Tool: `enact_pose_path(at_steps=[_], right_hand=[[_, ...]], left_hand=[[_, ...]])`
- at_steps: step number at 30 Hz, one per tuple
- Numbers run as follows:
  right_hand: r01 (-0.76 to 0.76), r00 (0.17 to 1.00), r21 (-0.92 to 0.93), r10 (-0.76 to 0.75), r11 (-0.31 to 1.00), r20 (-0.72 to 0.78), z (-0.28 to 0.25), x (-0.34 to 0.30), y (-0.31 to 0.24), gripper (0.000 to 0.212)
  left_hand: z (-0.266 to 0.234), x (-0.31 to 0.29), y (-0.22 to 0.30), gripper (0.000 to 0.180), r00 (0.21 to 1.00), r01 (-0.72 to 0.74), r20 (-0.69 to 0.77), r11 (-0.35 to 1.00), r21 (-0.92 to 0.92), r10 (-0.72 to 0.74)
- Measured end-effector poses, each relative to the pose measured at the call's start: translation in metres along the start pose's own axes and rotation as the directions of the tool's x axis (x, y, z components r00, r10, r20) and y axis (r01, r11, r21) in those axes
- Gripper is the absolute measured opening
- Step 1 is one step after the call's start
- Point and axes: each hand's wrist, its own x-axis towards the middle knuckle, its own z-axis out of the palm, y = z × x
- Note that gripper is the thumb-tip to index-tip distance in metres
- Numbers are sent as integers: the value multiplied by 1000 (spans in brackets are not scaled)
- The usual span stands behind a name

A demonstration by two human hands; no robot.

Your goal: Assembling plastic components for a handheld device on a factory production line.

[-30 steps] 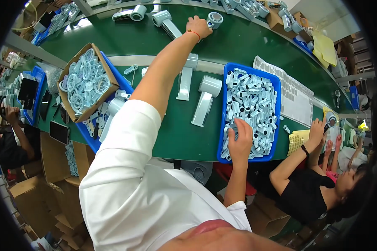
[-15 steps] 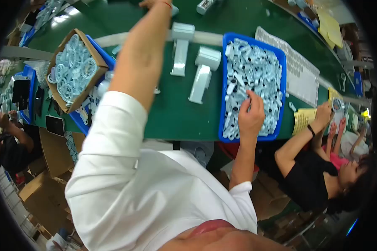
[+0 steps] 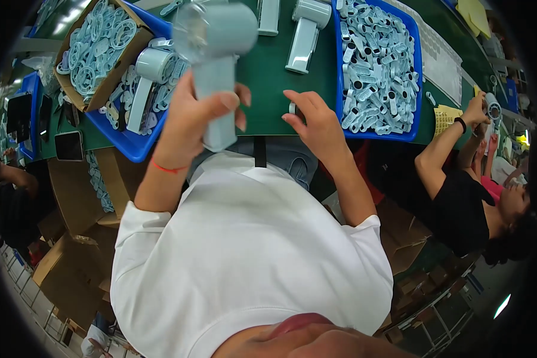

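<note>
My left hand (image 3: pixel 188 122) grips a pale blue handheld fan (image 3: pixel 221 89) by its handle, upright above the table edge. The fan's round head is smeared by motion. To its right, my right hand (image 3: pixel 316 122) pinches a small plastic part (image 3: pixel 292 108) between thumb and fingers, mostly hidden. Close to that hand stands a blue tray (image 3: pixel 339 77) heaped with small pale blue parts (image 3: pixel 376 65) with dark ends. Two more fans lie beyond my hands: one fan (image 3: pixel 304 36) beside the tray and another fan (image 3: pixel 269 17) left of it.
At left, a cardboard box (image 3: pixel 104 89) of pale blue rings (image 3: pixel 101 42) stands by a blue bin (image 3: pixel 131 149) holding another fan (image 3: pixel 146 83) and loose parts. A phone (image 3: pixel 69 146) lies at the table edge. A person (image 3: pixel 453 185) works at right.
My left arm has come back from the far side of the table, now with a fan in hand. My right hand has left the tray with a small part. The view has tilted lower.
</note>
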Motion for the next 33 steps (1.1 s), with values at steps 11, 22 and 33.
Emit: enact_pose_path(at_steps=[11,22,33], right_hand=[[-84,991,67,91,994,-103,10,-3,9,40],[-295,945,785,286,545,157,-2,-3,-15,31],[-406,879,707,458,579,130,11,3,-34,26]], left_hand=[[-15,-12,-71,64,986,134,123,979,-155,-116],[-10,1,-69,53,981,194,50,931,-309,-188],[-12,5,-79,83,996,-28,94,963,266,3]])
